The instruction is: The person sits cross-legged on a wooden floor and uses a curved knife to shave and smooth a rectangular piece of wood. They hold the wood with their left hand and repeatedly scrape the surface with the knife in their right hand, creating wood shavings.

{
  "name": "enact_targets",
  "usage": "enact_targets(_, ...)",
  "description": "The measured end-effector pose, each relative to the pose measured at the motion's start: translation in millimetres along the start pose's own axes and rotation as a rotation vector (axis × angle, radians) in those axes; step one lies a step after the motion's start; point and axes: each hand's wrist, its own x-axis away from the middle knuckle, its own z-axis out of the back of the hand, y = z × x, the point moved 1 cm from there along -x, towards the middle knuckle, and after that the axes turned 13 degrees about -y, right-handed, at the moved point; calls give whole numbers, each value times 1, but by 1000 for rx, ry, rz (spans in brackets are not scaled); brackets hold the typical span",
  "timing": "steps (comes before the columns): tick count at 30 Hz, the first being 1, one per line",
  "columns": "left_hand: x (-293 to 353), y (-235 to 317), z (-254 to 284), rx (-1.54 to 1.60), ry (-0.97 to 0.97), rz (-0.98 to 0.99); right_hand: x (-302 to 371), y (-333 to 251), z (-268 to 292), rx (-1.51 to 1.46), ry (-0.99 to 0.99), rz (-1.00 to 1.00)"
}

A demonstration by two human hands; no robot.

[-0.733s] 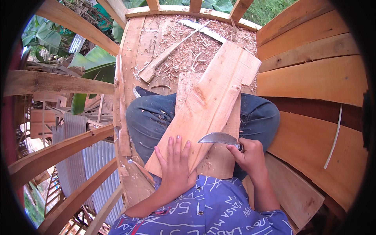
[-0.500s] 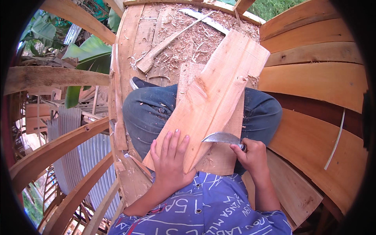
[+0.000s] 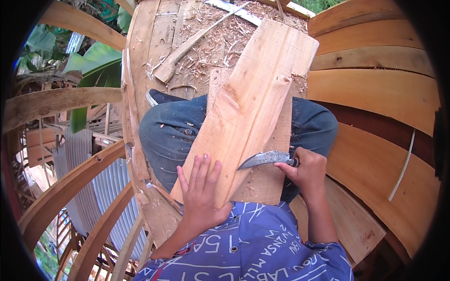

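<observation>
A thick wooden board [image 3: 251, 107] lies slanted across my lap, over a second flat board [image 3: 262, 186]. My left hand [image 3: 202, 185] rests on the near left end of the upper board with its fingers stretched out. In my right hand [image 3: 308, 171] is a knife [image 3: 265, 159] with a curved blade, its handle mostly hidden in my grip. The blade points left, its tip at the right edge of the upper board. A rough hollow marks the board's left side, and a small raised curl of wood stands on its right side.
Ahead, a tapered wooden stick [image 3: 176, 61] and a long metal blade [image 3: 236, 10] lie among wood shavings [image 3: 211, 49]. Curved planks [image 3: 375, 103] form a wall on my right. Open wooden ribs [image 3: 70, 175] stand on my left. My legs [image 3: 171, 129] are folded around the boards.
My right hand has risen slightly and turned the knife, so more of the blade's flat side shows. My left hand stays on the board. The whole view has shifted a little.
</observation>
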Motion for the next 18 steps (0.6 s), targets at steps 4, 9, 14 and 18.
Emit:
enact_targets(4, -2, 1, -1, -3, -3, 14, -10, 11, 3, 69, 3, -34)
enact_targets(9, 1, -2, -3, -4, -4, 7, -43, 59, 30, -10, 134, -590)
enact_targets(14, -2, -1, 3, 19, -22, 18, -32, 61, 61, -192, 152, -458)
enact_targets(18, -4, 1, 3, 25, -31, 11, 5, -7, 24, -135, -119, -194)
